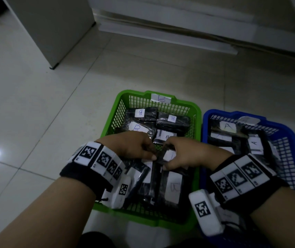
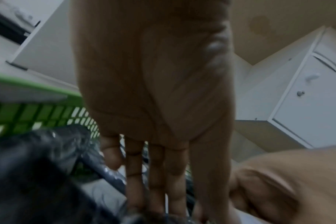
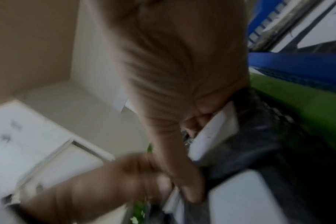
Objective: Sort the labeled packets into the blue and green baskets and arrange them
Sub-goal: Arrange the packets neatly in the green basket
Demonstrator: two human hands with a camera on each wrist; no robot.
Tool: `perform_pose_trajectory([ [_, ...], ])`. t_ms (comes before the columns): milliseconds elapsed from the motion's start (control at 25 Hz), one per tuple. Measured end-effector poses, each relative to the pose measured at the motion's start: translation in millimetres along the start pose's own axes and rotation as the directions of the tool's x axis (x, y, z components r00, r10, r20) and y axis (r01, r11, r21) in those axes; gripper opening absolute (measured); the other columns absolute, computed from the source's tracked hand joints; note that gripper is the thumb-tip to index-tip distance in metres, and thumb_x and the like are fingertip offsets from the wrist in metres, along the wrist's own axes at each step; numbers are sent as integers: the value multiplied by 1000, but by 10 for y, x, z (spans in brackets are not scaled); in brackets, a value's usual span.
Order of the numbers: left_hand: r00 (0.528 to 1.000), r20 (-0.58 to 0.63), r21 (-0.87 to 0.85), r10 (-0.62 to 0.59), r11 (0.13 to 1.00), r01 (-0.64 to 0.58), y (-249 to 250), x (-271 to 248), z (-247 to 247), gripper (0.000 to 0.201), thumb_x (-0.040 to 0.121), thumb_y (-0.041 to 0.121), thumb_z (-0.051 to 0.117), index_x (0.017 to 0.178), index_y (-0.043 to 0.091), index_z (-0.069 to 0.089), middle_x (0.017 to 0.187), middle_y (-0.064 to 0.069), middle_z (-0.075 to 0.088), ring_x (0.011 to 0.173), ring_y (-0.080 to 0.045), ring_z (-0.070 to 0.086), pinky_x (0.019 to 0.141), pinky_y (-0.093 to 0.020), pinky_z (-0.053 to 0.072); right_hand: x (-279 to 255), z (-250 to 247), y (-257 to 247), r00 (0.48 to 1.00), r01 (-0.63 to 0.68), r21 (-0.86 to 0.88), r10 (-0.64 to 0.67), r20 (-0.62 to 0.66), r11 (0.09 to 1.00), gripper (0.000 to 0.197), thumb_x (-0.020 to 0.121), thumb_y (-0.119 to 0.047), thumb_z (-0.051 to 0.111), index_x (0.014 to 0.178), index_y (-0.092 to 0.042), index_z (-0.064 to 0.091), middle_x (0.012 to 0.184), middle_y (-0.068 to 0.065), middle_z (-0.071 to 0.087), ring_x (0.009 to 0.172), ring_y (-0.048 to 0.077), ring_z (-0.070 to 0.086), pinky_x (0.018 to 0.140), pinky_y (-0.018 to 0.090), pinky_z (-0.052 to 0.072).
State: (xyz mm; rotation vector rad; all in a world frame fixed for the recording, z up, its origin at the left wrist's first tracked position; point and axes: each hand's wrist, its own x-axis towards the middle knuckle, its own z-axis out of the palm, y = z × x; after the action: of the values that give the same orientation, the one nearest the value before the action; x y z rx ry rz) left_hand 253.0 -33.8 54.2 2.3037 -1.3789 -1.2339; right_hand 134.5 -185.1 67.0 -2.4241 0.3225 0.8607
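Observation:
The green basket [image 1: 187, 106], tagged B, sits in the middle of the floor and holds several black packets with white B labels [image 1: 140, 112]. To its right stands the blue basket [image 1: 286, 129] with packets labelled A [image 1: 255, 143]. Both hands meet over the middle of the green basket. My left hand [image 1: 134, 147] and right hand [image 1: 184, 154] pinch the same black packet [image 1: 162, 154] from either side. In the right wrist view, fingers curl round its white label [image 3: 213, 131]. The letter on it is hidden. In the left wrist view, the fingertips [image 2: 136, 201] press down on black wrapping.
A white cabinet [image 1: 50, 29] stands at the back left on the tiled floor [image 1: 26, 113]. Low white furniture [image 1: 178, 33] runs along the back. The two baskets touch side by side, with bare tiles to the left of the green one.

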Motion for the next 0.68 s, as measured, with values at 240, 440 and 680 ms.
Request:
perform_pose_trajectory([
  [240, 969, -197, -134, -152, 983, 127, -88, -71, -99, 24, 76, 38, 75, 90, 31, 58, 92, 9, 66, 88, -10, 61, 73, -22, 44, 146, -198, 88, 979, -7, 190, 46, -200, 982, 64, 71, -33, 81, 125, -16, 51, 124, 2, 57, 110, 20, 56, 94, 31, 47],
  [440, 716, -619, -320, -321, 937, 143, -192, -86, -368, 27, 88, 30, 63, 110, 21, 51, 87, -1, 62, 77, -19, 55, 63, -27, 36, 270, -340, 104, 945, 60, 279, 35, -325, 958, 60, 71, -30, 82, 122, -17, 53, 116, -1, 58, 108, 20, 57, 90, 27, 45],
  [680, 649, -675, -273, -351, 936, 222, -322, 134, -325, 13, 89, 9, 51, 101, 11, 56, 95, -10, 60, 83, -28, 57, 72, -31, 43, 205, -177, 53, 997, 73, 28, -74, 12, 997, 48, 81, -36, 71, 123, -21, 53, 115, -4, 54, 103, 15, 53, 87, 27, 44],
])
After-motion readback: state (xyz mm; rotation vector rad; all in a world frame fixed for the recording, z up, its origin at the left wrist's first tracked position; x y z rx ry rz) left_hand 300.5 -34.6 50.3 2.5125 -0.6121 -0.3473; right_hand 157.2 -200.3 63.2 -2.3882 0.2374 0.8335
